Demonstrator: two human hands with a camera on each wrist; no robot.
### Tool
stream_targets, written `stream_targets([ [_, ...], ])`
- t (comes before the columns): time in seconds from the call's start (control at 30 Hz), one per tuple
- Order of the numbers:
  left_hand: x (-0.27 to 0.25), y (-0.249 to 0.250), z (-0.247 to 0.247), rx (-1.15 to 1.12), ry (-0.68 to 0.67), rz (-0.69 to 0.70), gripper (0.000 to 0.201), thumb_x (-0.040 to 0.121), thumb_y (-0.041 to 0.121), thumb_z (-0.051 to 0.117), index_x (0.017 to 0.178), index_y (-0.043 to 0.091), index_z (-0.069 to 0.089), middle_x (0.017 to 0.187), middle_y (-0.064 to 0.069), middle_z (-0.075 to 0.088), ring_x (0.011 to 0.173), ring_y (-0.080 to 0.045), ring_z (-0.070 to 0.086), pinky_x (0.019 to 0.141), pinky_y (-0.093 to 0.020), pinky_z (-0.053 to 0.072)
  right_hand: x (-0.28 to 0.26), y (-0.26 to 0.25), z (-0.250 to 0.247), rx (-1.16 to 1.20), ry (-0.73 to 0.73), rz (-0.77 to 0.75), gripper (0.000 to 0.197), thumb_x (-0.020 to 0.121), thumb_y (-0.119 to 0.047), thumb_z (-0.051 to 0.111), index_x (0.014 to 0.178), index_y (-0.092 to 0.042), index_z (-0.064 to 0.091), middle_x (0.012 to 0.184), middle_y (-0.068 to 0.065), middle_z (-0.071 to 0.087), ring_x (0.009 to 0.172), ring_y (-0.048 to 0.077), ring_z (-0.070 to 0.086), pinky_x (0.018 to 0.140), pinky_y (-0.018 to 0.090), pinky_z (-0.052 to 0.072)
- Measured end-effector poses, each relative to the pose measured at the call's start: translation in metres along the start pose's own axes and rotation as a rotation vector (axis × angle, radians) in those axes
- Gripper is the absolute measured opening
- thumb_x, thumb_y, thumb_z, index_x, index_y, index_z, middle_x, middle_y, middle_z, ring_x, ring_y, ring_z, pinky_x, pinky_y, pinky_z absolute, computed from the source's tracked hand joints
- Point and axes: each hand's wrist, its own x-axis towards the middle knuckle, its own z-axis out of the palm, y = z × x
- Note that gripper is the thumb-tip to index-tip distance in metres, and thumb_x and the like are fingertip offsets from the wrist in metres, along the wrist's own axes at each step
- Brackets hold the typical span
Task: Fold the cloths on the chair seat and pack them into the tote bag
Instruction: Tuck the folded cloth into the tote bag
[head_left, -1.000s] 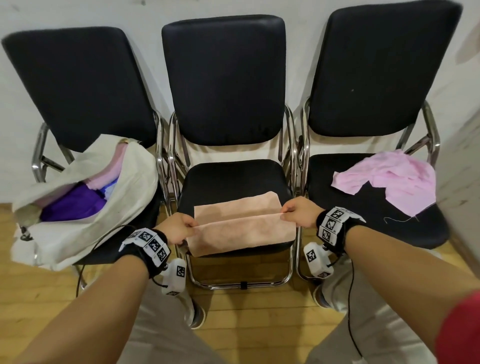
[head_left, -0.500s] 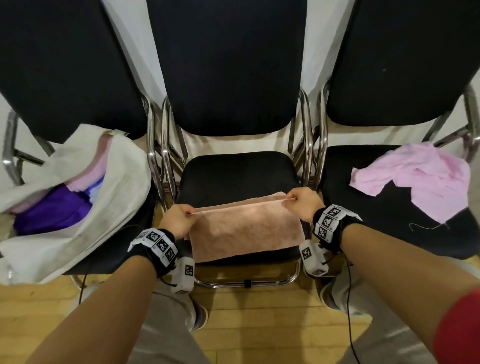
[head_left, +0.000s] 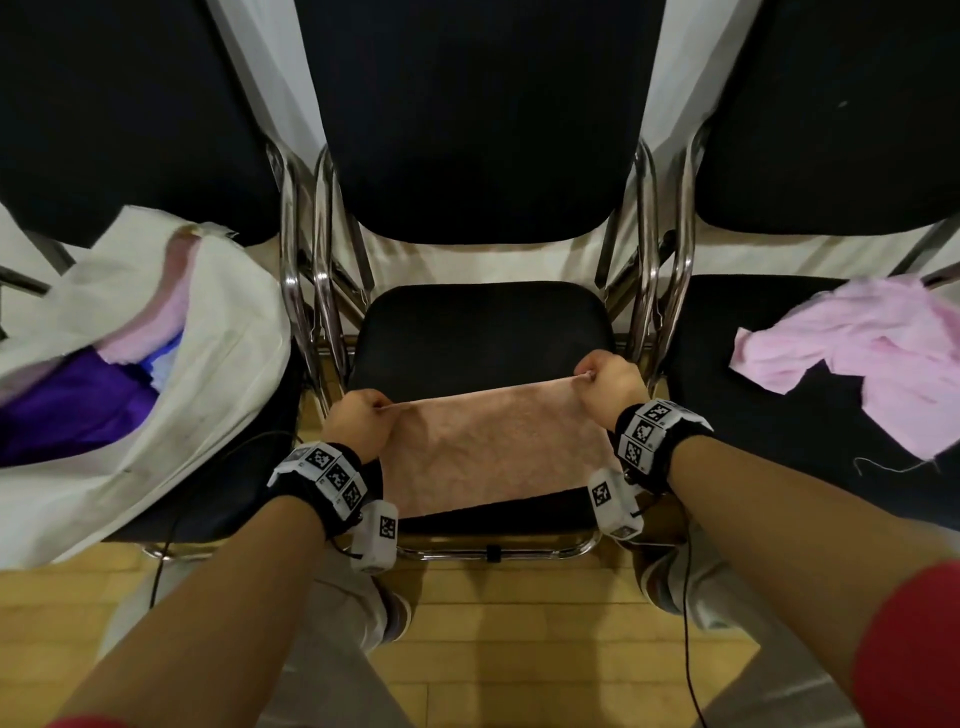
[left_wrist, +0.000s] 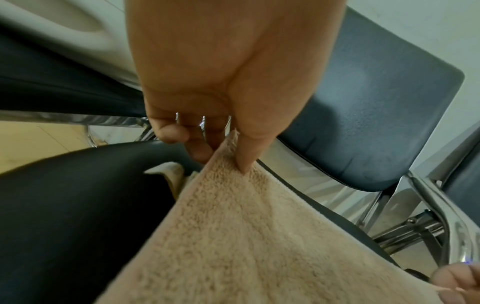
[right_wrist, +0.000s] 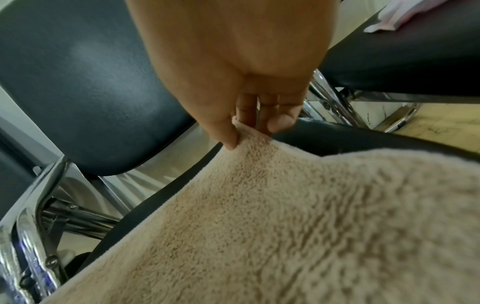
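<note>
Pinching one far corner each, the left hand and right hand, fingers closed, held the soft, light, floppy peach towel taut over the middle chair seat at frame centre, corners seeming the surest hold.

Chairs: you have three black chairs in a row, left, middle, right.
Tote bags: one, the tote bag on the left seat.
Loose cloths: two, the peach cloth at the middle seat's front edge, the pink cloth on the right seat.
Hands: your two, left hand and right hand.
Cloths in the bag: several; you cannot count them.
</note>
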Motion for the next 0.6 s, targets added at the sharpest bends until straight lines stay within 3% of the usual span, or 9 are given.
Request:
stream_targets([
  [0.2, 0.004, 0.0, 0.004, 0.035, 0.028, -0.02, 0.01, 0.095, 0.026, 0.059, 0.085, 0.027, 0.062, 0.094, -0.004, 0.069, 0.089, -0.025, 0.064, 0.077, -0.035, 0.055, 0.005, -0.001, 0.003, -0.028, 0.003, 0.024, 0.014, 0.091, -0.018, 0.056, 0.095, -0.031, 0.061, 0.099, -0.002, 0.059, 0.086, 0.019, 0.06, 0.077, 0.035, 0.056],
  [0.4, 0.004, -0.005, 0.009, 0.034, 0.041, -0.072, 0.013, 0.095, 0.022, 0.057, 0.103, 0.02, 0.067, 0.1, -0.004, 0.065, 0.092, -0.027, 0.063, 0.076, -0.033, 0.052, 0.002, 0.002, 0.005, -0.038, 0.01, -0.013, 0.013, 0.091, -0.02, 0.058, 0.097, -0.032, 0.058, 0.101, 0.001, 0.062, 0.085, 0.02, 0.06, 0.078, 0.036, 0.056],
  [0.5, 0.002, -0.004, 0.01, 0.013, 0.063, -0.071, 0.014, 0.096, 0.021, 0.055, 0.105, 0.018, 0.064, 0.1, -0.006, 0.063, 0.087, -0.024, 0.06, 0.073, -0.032, 0.049, 0.001, 0.003, 0.004, -0.035, 0.016, 0.001, 0.017, 0.094, -0.02, 0.057, 0.109, -0.028, 0.059, 0.108, 0.002, 0.062, 0.089, 0.021, 0.061, 0.08, 0.037, 0.056],
  [0.6, -0.003, -0.003, 0.01, -0.033, 0.119, -0.065, 0.026, 0.092, 0.018, 0.059, 0.118, 0.016, 0.062, 0.117, -0.011, 0.06, 0.101, -0.029, 0.061, 0.084, -0.036, 0.051, -0.004, 0.001, 0.003, -0.005, 0.045, -0.007, 0.031, 0.096, -0.022, 0.059, 0.128, -0.021, 0.055, 0.125, 0.003, 0.052, 0.098, 0.016, 0.054, 0.085, 0.03, 0.048],
])
